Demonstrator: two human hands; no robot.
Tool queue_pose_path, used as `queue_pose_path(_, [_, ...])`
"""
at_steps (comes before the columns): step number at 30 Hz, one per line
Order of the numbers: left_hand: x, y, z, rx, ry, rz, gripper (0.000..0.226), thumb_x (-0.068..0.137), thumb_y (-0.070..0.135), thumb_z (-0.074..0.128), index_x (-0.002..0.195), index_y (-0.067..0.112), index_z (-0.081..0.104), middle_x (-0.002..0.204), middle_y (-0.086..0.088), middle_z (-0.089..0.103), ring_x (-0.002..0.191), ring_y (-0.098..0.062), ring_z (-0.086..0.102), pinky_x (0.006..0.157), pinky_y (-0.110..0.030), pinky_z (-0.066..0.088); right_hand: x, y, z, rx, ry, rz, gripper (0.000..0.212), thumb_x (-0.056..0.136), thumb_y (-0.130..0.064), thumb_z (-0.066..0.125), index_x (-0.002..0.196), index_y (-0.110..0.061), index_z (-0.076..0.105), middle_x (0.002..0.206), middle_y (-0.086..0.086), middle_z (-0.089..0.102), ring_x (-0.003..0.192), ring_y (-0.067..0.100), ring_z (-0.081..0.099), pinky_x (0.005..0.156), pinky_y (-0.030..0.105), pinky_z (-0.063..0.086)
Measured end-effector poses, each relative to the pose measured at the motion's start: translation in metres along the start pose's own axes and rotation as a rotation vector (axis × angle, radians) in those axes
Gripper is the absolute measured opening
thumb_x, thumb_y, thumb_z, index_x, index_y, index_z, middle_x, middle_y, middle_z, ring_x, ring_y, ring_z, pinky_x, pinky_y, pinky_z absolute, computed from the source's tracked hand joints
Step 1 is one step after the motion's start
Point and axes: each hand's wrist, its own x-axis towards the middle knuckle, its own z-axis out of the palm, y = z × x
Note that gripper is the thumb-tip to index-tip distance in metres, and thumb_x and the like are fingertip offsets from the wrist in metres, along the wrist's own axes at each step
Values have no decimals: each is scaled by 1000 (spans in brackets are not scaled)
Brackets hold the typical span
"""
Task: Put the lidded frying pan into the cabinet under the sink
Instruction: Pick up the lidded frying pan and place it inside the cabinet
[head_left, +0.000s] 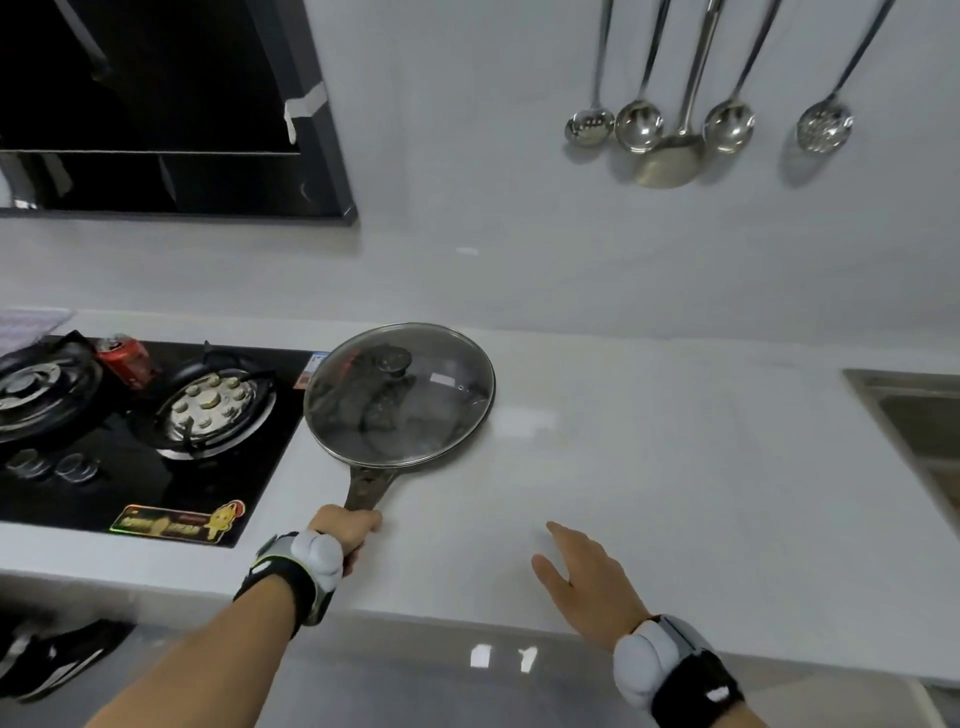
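A dark frying pan (363, 486) with a glass lid (400, 395) and black knob sits on the white countertop, just right of the hob. Its handle points toward me. My left hand (345, 532) is wrapped around the end of that handle. Over the counter's front part, to the right of the pan, my right hand (584, 577) is held flat with fingers spread and nothing in it. The steel sink (914, 410) shows at the right edge. The cabinet under it is out of view.
A black gas hob (145, 421) with two burners fills the left, with a red can (124, 361) between them. A black range hood (171, 109) hangs above. Several steel ladles and spoons (675, 124) hang on the wall. A black shoe (57, 660) lies on the floor.
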Motion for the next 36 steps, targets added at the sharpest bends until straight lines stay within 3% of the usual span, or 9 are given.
queue_pose_path(2, [-2,-4,4,35,25,50,26,73,10,63,55,3,47,36,-7,41,33,-19,33,42,-20,29,-2,1,7,38,-16,16,64,97,-55,31,152,-23,25,152,-4,39,139,15,37,113,33,30])
queue_pose_path(10, [-42,-32,22,104,16,96,17,72,13,57,61,2,50,42,-10,47,32,-23,39,40,-23,35,-18,-21,38,500,-143,91,51,96,-45,47,139,-19,46,111,-2,65,103,13,61,93,26,45])
queue_pose_path(12, [-66,-70,13,146,10,62,15,71,16,57,66,3,51,50,-11,49,36,-24,41,41,-25,38,-30,-41,65,640,-275,126,46,94,-41,52,133,-18,53,108,3,70,96,13,65,86,24,49])
queue_pose_path(17, [-96,-85,39,319,-108,142,19,66,25,56,68,7,54,52,-7,51,36,-25,45,39,-26,41,-27,-62,88,1269,-466,452,24,85,-30,67,102,-13,63,112,8,71,92,24,64,75,31,48])
queue_pose_path(20, [-112,-79,60,319,-204,205,21,67,27,54,75,7,59,53,-5,51,34,-20,43,38,-25,40,-25,-69,92,1539,-559,482,24,77,-22,72,97,-11,65,105,11,68,84,23,58,83,33,46])
queue_pose_path(24, [-131,-79,77,360,-229,278,16,73,23,53,88,18,53,70,-3,60,41,-16,53,34,-23,41,-25,-82,96,1775,-515,553,12,82,-15,67,87,-4,66,86,12,73,87,26,65,91,34,49])
queue_pose_path(29, [-134,-86,87,434,-198,490,30,77,29,58,105,16,59,91,-3,57,92,-28,66,66,-29,44,-24,-77,101,1706,-425,578,29,84,-21,68,61,-11,53,61,7,54,58,20,61,61,29,54])
queue_pose_path(32, [-137,-86,94,433,-216,529,33,76,27,57,107,15,59,100,-7,63,93,-28,65,71,-33,48,-31,-69,102,1747,-362,588,32,88,-19,64,60,-12,50,56,6,53,51,18,61,53,27,53])
queue_pose_path(36, [-141,-94,108,475,-334,607,31,78,26,57,108,16,60,99,-4,64,95,-26,65,80,-37,53,-50,-54,103,1838,-246,620,32,88,-17,64,60,-9,52,68,13,62,62,23,67,61,30,56])
